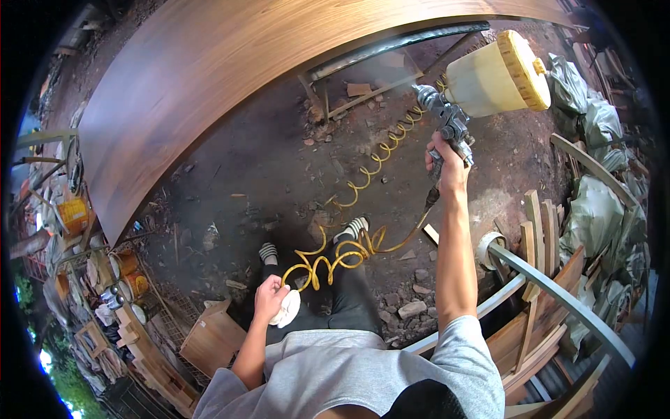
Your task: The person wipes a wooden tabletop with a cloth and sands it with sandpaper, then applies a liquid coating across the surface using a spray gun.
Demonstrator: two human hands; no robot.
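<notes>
My right hand (449, 164) is wrapped round the handle of a metal spray gun (450, 119), held out to the right. A cream cup with a yellowed lid (495, 73) is fixed to the gun and lies tilted sideways. Pale mist hangs by the nozzle, which points left toward a large wood-grain panel (230, 63). A coiled yellow air hose (377, 157) runs from the gun's handle across the ground. Near my lap, my left hand (270, 299) is closed on a white cloth (287, 309), beside a loop of the hose.
Under the panel stands a metal-and-wood support frame (377, 98). Wood planks (537, 300), a metal bar (565, 300) and plastic sheeting (593, 216) crowd the right. Yellow cans (73, 214) and a wooden box (213, 339) stand at left. Rubble (412, 309) lies near my feet.
</notes>
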